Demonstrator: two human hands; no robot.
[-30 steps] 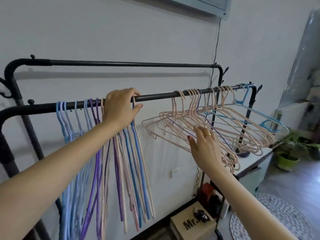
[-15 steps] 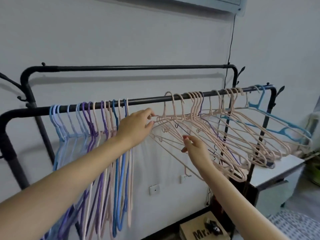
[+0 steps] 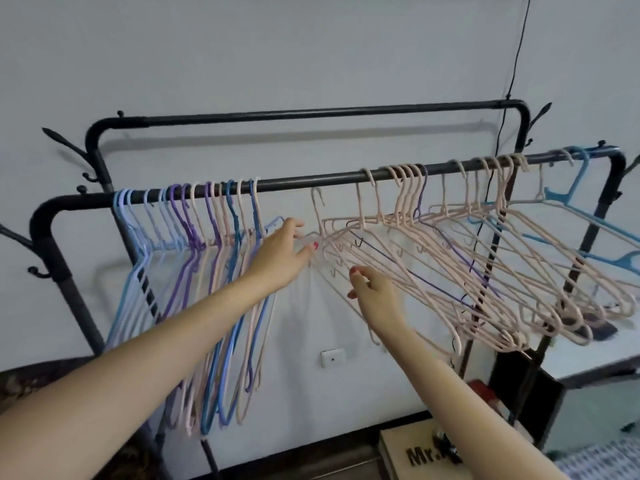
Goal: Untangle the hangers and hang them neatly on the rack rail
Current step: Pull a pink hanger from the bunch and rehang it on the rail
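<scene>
The box point(image 3: 426, 455) lettering is cut off after "Mr.", the blue hanger point(image 3: 588, 233) runs past the right edge, and the tangled pink hangers point(image 3: 450, 258) perhaps interlock, too blurred to separate.

Soft even daylight, edges warped, slightly blurred

left hand point(image 3: 282, 252) pinches pink hanger point(image 3: 317, 216); right hand point(image 3: 375, 299) touches tangle point(image 3: 450, 258)

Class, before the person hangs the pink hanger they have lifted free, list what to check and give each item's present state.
1. Pink hanger hook off the front rail: ok.
2. Left hand pinches its shoulder: ok.
3. Right hand grips its lower bar: cannot tell.
4. Hanger free of the tangled pink bunch: not ok, bars still cross.
5. Bare rail beside the sorted hangers: ok.
</scene>
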